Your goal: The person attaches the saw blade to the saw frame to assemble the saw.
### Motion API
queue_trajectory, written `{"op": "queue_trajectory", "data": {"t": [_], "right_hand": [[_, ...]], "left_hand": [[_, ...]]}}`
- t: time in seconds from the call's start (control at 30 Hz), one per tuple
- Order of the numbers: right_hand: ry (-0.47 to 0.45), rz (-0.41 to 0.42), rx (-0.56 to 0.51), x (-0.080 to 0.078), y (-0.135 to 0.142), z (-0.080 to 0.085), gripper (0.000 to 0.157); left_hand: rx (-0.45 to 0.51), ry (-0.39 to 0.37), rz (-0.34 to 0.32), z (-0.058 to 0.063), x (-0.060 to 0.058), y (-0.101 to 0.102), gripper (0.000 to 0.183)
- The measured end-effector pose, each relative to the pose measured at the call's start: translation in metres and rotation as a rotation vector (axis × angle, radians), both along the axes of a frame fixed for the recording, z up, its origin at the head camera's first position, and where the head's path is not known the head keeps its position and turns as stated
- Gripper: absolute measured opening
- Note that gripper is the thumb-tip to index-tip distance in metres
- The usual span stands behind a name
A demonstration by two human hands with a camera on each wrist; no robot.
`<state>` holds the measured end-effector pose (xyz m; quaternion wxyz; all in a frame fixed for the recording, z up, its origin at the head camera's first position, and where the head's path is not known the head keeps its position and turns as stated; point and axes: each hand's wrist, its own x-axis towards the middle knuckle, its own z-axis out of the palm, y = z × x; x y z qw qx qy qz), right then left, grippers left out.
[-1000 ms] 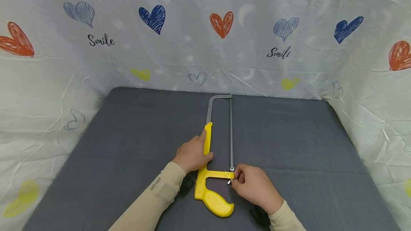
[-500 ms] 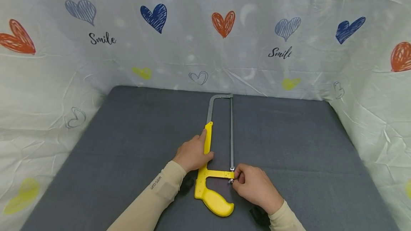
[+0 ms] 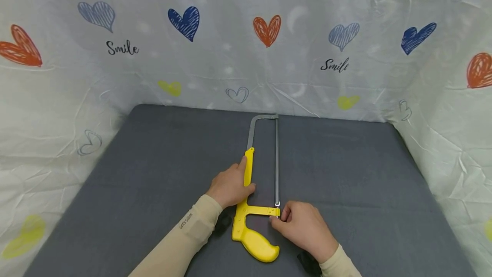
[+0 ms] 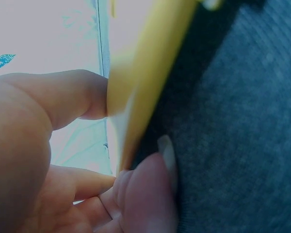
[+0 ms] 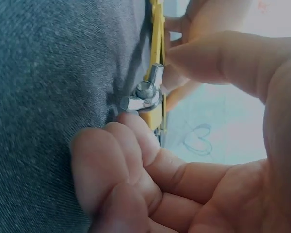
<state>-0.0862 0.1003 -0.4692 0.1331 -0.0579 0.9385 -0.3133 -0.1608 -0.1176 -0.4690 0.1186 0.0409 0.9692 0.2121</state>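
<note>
A hacksaw (image 3: 258,245) with a yellow handle and a silver front bow lies flat on the grey cloth. Its blade side (image 3: 277,161) runs along the right. My left hand (image 3: 227,186) holds the yellow upper frame, thumb on the inner side and index finger stretched along it; the left wrist view shows fingers on both sides of the yellow frame (image 4: 136,73). At the lower blade end, my right hand (image 3: 307,228) has thumb and curled fingers around a silver wing nut (image 5: 145,91). The head view mostly hides this nut behind the thumb.
Grey cloth (image 3: 173,148) covers the table. A pale curtain (image 3: 230,67) printed with hearts and "Smile" hangs behind the far edge and along both sides. The saw's tip lies close to the far edge.
My right thumb has moved left and slightly down across the wing nut, which showed clear of it earlier. The left hand and the hacksaw stay in place.
</note>
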Motion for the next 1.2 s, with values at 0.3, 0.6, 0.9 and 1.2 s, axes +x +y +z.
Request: {"op": "queue_trajectory", "data": {"t": [0.3,0.6,0.9,1.2], "right_hand": [[0.038,-0.009,0.010,0.0004,-0.0028,-0.0017,0.034],[0.061,0.009,0.012,-0.0025,-0.0021,-0.0030,0.032],[-0.016,0.004,-0.045,-0.0028,0.0006,-0.0038,0.028],[-0.015,0.029,-0.071,-0.0041,0.0037,-0.0030,0.023]], "left_hand": [[0.002,-0.005,0.006,-0.0013,-0.0005,0.0011,0.090],[-0.004,0.003,-0.001,0.0006,-0.0033,0.0023,0.090],[-0.001,0.000,-0.004,-0.0006,-0.0014,0.0033,0.090],[0.009,0.008,-0.002,-0.0019,-0.0015,0.0023,0.091]]}}
